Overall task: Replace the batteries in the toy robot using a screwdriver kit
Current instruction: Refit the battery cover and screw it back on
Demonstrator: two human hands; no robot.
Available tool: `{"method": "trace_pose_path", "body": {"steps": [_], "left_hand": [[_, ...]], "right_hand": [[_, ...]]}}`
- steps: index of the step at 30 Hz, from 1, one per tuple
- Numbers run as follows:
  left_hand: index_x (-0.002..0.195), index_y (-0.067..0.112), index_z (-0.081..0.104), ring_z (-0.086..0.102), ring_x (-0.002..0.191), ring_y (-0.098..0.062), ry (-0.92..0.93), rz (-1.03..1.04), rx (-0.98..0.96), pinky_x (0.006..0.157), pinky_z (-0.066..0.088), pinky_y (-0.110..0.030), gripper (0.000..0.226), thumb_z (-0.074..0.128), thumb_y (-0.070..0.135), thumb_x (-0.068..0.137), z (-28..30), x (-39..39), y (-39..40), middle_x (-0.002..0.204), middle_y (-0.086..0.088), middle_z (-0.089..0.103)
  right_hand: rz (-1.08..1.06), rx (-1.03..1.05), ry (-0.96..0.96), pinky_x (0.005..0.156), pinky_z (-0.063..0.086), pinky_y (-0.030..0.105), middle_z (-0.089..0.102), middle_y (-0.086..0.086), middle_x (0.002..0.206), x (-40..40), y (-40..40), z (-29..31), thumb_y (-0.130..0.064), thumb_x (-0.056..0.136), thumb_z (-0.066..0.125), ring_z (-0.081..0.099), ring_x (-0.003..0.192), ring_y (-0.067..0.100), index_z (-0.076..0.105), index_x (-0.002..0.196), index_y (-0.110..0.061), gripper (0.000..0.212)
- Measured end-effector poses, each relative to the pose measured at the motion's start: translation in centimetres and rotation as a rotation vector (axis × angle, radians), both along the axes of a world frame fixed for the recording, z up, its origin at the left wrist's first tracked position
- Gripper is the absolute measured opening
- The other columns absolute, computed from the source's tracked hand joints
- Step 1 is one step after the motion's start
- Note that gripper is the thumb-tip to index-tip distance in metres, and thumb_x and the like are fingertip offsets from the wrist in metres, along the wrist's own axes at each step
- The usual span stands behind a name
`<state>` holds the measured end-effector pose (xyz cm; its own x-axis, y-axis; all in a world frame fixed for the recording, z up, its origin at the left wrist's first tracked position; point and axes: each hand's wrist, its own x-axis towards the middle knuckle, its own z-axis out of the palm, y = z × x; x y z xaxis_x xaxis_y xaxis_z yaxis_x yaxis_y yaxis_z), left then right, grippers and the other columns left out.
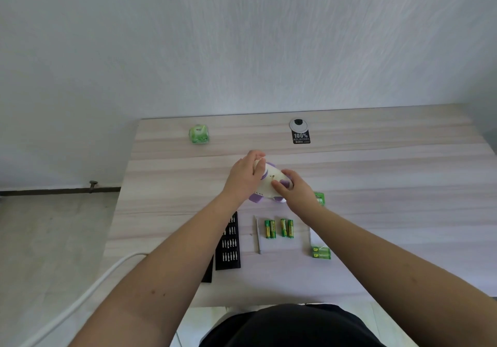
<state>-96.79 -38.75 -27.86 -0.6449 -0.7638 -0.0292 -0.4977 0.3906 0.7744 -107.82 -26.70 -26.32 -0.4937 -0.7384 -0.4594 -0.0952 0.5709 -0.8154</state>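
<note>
Nearest the camera, two bare forearms reached out over the pale wood-grain tabletop (376, 163). The left hand (243, 177) curled around the far end of the white-and-purple plastic toy robot (269, 185), which sat mid-table; the right hand (291, 188) gripped its near right side. The shell looked light, rigid and smooth, likely slippery, so holding the body rather than the limbs seemed wise. Four green-and-yellow batteries (278, 228) lay nearer, beside the black screwdriver bit tray (228, 249).

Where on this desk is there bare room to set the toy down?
Bare wood lies between the green tissue pack and the black 100% sticker, and across the desk's far right. It is crowded near the black bit tray, loose green-yellow batteries and green battery packs.
</note>
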Motion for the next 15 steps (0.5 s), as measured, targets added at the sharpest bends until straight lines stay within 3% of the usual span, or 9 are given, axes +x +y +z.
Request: {"method": "trace_pose_path", "body": {"steps": [2,3,5,6,10,15], "left_hand": [[0.118,0.020,0.051,0.059,0.098,-0.017,0.005,0.035,0.045,0.080,0.043,-0.029,0.023,0.046,0.030,0.098,0.3,0.1,-0.2,0.113,0.004,0.064],[0.115,0.020,0.053,0.059,0.096,-0.015,0.005,0.050,0.061,0.078,0.042,-0.027,0.021,0.049,0.030,0.097,0.6,0.1,-0.2,0.111,0.005,0.064],[0.112,0.021,0.055,0.059,0.096,-0.014,0.012,0.058,0.061,0.077,0.041,-0.025,0.019,0.050,0.030,0.096,0.9,0.3,-0.3,0.108,0.005,0.063],[0.113,0.021,0.055,0.058,0.098,-0.014,0.027,0.054,0.059,0.078,0.042,-0.025,0.020,0.050,0.030,0.096,1.0,0.4,-0.3,0.110,0.005,0.063],[0.120,0.020,0.053,0.057,0.107,-0.012,0.073,0.037,0.059,0.089,0.046,-0.029,0.025,0.047,0.029,0.097,1.1,1.1,-0.5,0.120,0.004,0.061],[0.110,0.013,0.058,0.054,0.099,-0.010,0.146,0.143,-0.074,0.085,0.041,-0.023,0.017,0.049,0.022,0.098,0.6,3.1,-0.5,0.106,0.005,0.058]], "right_hand": [[-0.020,-0.018,0.031,0.055,0.039,0.000,0.054,-0.002,0.117,0.4,0.7,0.4,-0.028,0.093,0.060,0.057,0.078,0.001,0.044,0.137,-0.018,0.047],[-0.048,-0.031,0.115,0.066,0.039,0.000,0.050,-0.002,0.122,0.7,1.2,0.3,-0.028,0.094,0.060,0.057,0.090,0.006,0.045,0.136,-0.019,0.046],[-0.101,-0.055,0.291,0.085,0.037,0.017,0.047,-0.001,0.128,1.2,2.4,-0.3,-0.033,0.094,0.058,0.050,0.110,0.013,0.051,0.131,-0.022,0.039],[-0.123,-0.059,0.318,0.086,0.037,0.022,0.049,-0.002,0.126,1.6,3.0,-0.5,-0.033,0.094,0.057,0.049,0.111,0.013,0.052,0.128,-0.024,0.035],[-0.146,-0.060,0.266,0.070,0.039,0.014,0.056,-0.008,0.105,3.7,4.7,-1.7,-0.025,0.093,0.058,0.055,0.095,0.007,0.054,0.118,-0.027,0.025],[-0.168,0.023,0.190,0.062,0.038,0.014,0.061,-0.004,0.095,6.3,5.4,-3.3,-0.021,0.093,0.055,0.057,0.085,0.011,0.058,0.108,-0.023,0.016]]}}
